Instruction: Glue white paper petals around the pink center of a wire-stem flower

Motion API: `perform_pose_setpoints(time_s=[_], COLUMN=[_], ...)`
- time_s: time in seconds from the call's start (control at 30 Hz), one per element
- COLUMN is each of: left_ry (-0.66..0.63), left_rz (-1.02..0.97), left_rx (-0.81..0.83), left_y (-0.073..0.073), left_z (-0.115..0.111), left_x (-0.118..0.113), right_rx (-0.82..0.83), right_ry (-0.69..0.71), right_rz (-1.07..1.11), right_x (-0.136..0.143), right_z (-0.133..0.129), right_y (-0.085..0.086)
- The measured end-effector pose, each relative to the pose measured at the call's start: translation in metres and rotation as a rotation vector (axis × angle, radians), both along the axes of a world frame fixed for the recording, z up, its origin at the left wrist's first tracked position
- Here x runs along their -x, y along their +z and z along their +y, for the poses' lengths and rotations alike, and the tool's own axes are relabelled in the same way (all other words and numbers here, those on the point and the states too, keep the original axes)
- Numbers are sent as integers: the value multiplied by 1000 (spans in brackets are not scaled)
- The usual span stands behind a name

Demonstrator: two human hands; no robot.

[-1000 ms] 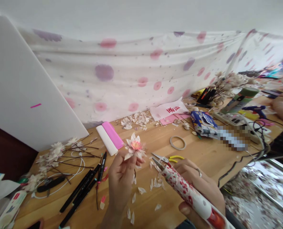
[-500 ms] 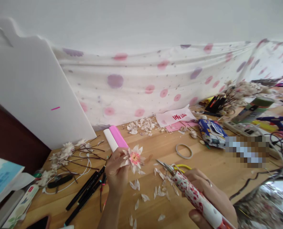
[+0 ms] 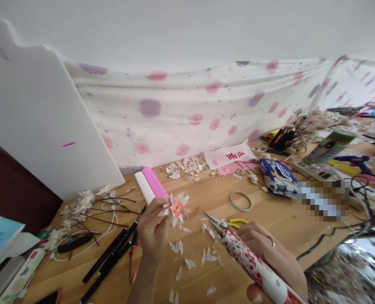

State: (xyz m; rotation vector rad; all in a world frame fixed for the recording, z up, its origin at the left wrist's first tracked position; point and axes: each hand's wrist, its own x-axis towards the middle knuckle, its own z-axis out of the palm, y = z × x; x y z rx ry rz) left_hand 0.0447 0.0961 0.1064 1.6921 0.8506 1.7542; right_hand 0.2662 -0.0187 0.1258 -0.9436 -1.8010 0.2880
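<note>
My left hand [image 3: 152, 230] is closed around the underside of a flower [image 3: 177, 208] with pale pointed petals and a pink and yellow centre, which faces up towards me. The part it grips is hidden by my fingers. My right hand [image 3: 274, 259] is wrapped round a thick white tube with a red pattern [image 3: 252, 264] and a pointed metal tip; its exact kind is unclear. The tip points left and up, apart from the flower. Just behind it lies a yellow-handled cutting tool [image 3: 234, 222], partly covered. Loose petals [image 3: 190, 264] are scattered on the wooden table between my hands.
A pink roll [image 3: 155, 182] and a white roll [image 3: 144, 188] lie behind my left hand. Black pens [image 3: 111, 253] and flower stems [image 3: 117, 202] are at the left. Farther right are a tape ring [image 3: 241, 201], a blue packet [image 3: 277, 177], a power strip [image 3: 323, 174] and a blue glue gun [image 3: 354, 161].
The view has shifted slightly, so most things sit a little farther left. Both hands keep their hold. Part of another person's hand now shows at the right edge.
</note>
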Motion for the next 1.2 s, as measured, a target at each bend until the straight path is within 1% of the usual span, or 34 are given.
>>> perform_pose_setpoints(time_s=[0.1, 0.2, 0.37, 0.43, 0.53, 0.7, 0.8, 0.87, 0.97, 1.03, 1.13, 1.2], left_ry=[14, 20, 43, 51, 22, -138, -250, -316, -378, -401, -410, -402], left_rz=[45, 73, 49, 4, -81, -200, -244, -273, -309, -316, -301, -274], left_rx=[-68, -104, -64, -5, 147, 500, 682, 772, 860, 889, 885, 842], left_y=[-4, -4, 0, 1, 5, 13, 16, 17, 19, 19, 19, 17], left_z=[3, 4, -1, -5, -14, -29, -35, -38, -41, -43, -43, -41], left_x=[2, 3, 0, -3, -10, -14, -16, -19, -24, -26, -27, -25], right_rx=[-16, -17, -34, -43, -64, -96, -111, -132, -142, -126, -110, -118], right_ry=[-6, -7, -11, -28, -21, -66, -94, -116, -155, -175, -191, -195], right_rz=[-15, -30, -38, -31, -33, -38, -60, -64, -88, -108, -112, -88], right_x=[-1, -2, 0, 2, 4, 11, 14, 14, 14, 14, 15, 15], right_z=[1, 1, -1, -2, -2, 0, 3, 6, 12, 13, 12, 9], right_y=[0, 0, 2, 5, 10, 15, 13, 11, 7, 7, 8, 9])
